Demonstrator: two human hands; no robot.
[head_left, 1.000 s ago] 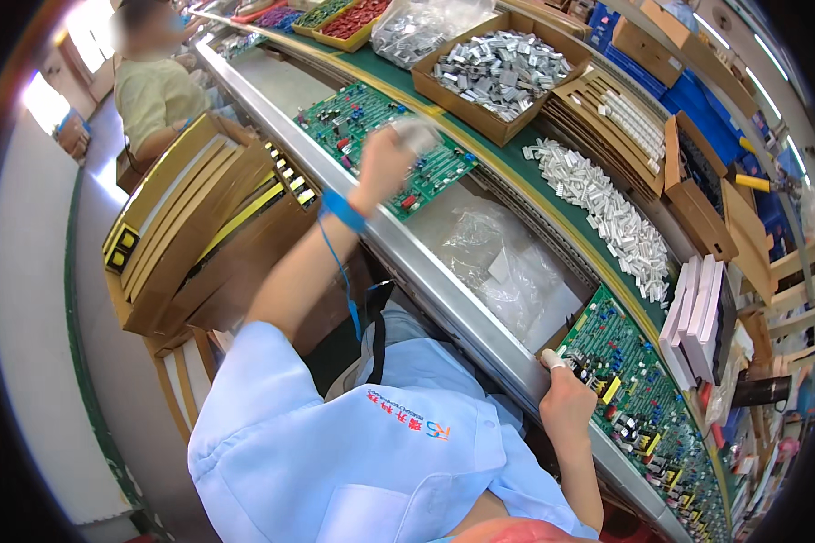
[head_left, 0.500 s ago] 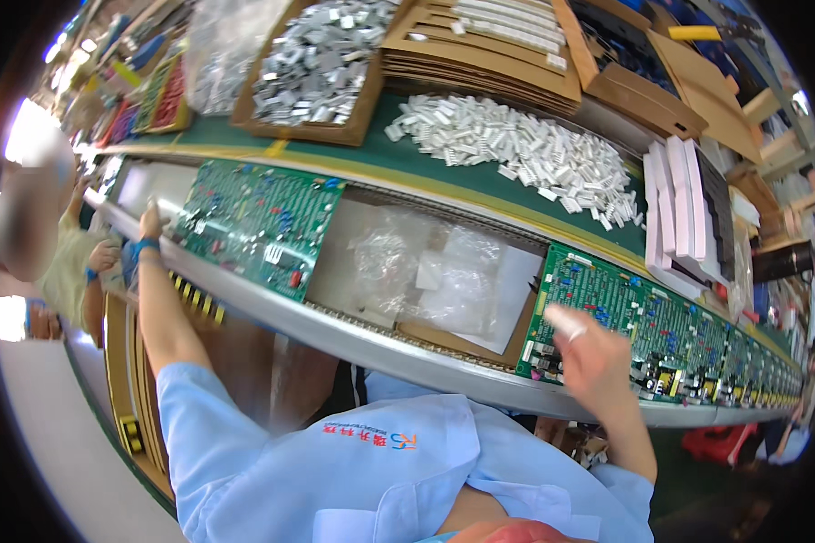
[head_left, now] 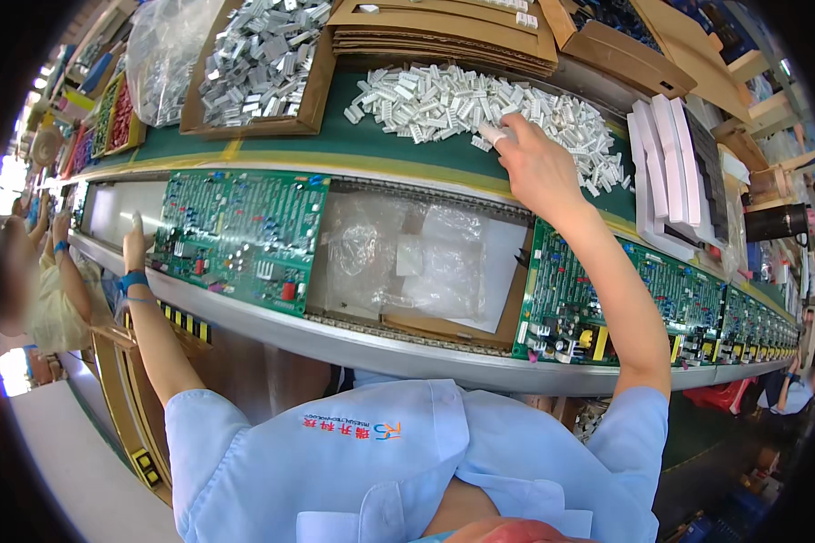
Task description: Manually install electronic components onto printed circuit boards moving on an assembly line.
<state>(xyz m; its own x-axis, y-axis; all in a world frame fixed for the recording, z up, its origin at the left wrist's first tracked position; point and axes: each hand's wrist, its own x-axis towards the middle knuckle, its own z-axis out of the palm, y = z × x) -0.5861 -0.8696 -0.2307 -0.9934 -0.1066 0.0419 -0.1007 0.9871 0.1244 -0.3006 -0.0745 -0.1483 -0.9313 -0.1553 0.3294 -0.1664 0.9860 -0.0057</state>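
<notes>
Reaches now with the bare right hand [head_left: 541, 167] to a loose heap of small white ridged pieces [head_left: 435, 104] at one o'clock, no longer over the row of green printed circuit boards [head_left: 688, 290] at three o'clock. Bends the fingers down at the heap's near side; cannot tell whether pinching a piece. Places the left hand [head_left: 137, 242], with a blue band [head_left: 136, 282] around the wrist, at nine o'clock, just beside the left edge of a single green circuit board [head_left: 235, 231], perhaps to steady it; cannot tell whether gripping or merely touching. Farther out, shows clear crumpled plastic [head_left: 362, 249] between the boards, beyond a grey metal rail [head_left: 380, 357] at six o'clock. Keeps silver metal parts [head_left: 263, 63] in a brown cardboard carton [head_left: 313, 100] at eleven o'clock and upright white slabs [head_left: 668, 163] at two, probably to separate kinds within easy reach.
</notes>
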